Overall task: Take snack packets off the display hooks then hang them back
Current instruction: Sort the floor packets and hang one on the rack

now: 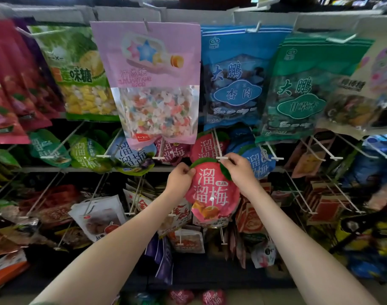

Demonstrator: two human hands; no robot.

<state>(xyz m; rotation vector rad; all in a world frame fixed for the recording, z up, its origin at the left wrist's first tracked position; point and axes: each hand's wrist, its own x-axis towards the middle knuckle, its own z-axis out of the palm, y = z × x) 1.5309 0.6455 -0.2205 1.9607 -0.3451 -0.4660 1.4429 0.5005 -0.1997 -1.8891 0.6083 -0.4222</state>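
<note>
A round pink plum-snack packet with a green leaf top hangs between my two hands in front of the middle row of hooks. My left hand pinches its upper left edge. My right hand pinches its upper right edge beside the white tip of a wire display hook. More pink packets of the same kind hang further back on that hook. Whether the held packet's hole is on the hook tip is hidden by my fingers.
Large bags hang in the top row: a pink star-candy bag, a blue bag, a green bag and a durian-candy bag. Blue round packets hang right of my hands. Lower hooks carry several mixed packets.
</note>
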